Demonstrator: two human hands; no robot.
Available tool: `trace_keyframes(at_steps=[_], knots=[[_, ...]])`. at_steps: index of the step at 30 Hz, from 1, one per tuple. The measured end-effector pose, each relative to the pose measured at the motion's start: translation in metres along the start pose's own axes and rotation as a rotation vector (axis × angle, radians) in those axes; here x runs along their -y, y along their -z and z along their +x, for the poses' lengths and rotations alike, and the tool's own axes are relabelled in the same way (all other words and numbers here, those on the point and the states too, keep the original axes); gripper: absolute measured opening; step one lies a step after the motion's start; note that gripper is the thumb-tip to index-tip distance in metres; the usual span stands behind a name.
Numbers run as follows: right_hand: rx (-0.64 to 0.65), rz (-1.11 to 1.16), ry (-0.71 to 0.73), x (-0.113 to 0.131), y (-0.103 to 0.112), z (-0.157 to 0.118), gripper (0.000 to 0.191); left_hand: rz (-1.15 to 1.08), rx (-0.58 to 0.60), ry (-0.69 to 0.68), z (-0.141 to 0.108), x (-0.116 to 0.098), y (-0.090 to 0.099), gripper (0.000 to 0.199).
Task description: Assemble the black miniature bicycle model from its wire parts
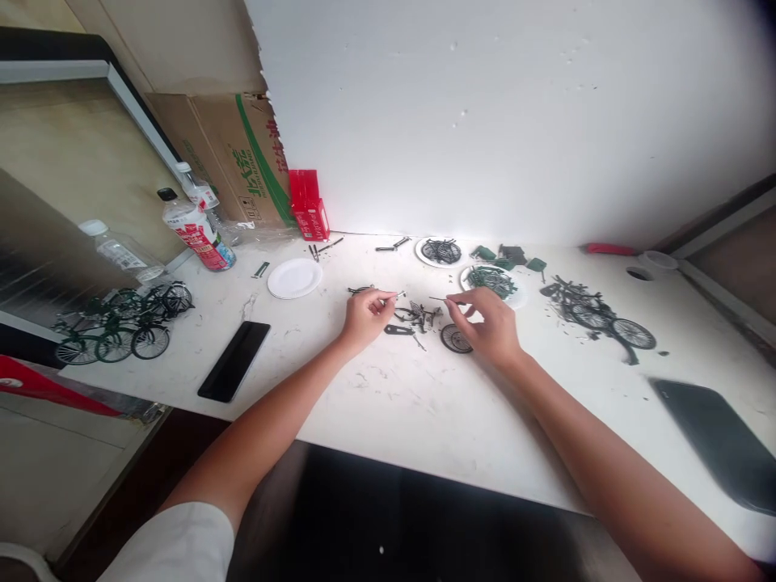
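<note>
My left hand point(367, 314) is closed in a pinch on a small light-coloured part point(400, 295), too tiny to name. Facing it, my right hand point(490, 325) pinches a thin dark rod point(437, 299) that points left, its tip apart from the small part. Between and below the hands lies a partly built model bicycle point(415, 314) on the white table point(376, 420). A dark green flat piece point(398, 330) is just in front of it. Beside my right hand rests a loose model wheel point(454, 339), partly covered by the fingers.
Finished-looking model bicycles point(124, 327), bottles point(197, 234) and a phone point(234, 361) stand or lie left. Plates hold black wheels point(441, 251) and green parts point(491, 281) behind my right hand. More dark parts point(597, 311) and a dark tablet-like slab point(715, 436) lie right.
</note>
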State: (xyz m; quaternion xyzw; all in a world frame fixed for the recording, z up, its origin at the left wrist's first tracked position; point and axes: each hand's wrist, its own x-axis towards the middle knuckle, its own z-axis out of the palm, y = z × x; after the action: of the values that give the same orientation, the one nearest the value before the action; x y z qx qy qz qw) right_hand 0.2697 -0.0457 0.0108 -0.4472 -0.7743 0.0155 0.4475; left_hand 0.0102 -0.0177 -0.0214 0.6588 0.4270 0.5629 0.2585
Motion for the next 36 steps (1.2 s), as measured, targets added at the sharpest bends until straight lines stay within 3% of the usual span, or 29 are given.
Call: trace_keyframes(at_steps=[11,22,29,36], knots=[[-0.075,-0.097,-0.032,-0.003,-0.007,0.003,0.022,-0.031,0.086,0.014,-0.006,-0.002,-0.007,0.015],[-0.112,-0.021,-0.028,-0.001,-0.011,-0.004,0.023,0.036,0.018,-0.083,0.001,-0.003,-0.002,0.013],[-0.104,0.004,-0.026,0.0,-0.016,-0.003,0.024,0.049,0.041,-0.109,0.001,-0.002,0.0,0.015],[-0.143,0.043,0.052,0.0,-0.021,-0.003,0.02,0.061,0.032,-0.106,0.002,0.004,0.001,0.016]])
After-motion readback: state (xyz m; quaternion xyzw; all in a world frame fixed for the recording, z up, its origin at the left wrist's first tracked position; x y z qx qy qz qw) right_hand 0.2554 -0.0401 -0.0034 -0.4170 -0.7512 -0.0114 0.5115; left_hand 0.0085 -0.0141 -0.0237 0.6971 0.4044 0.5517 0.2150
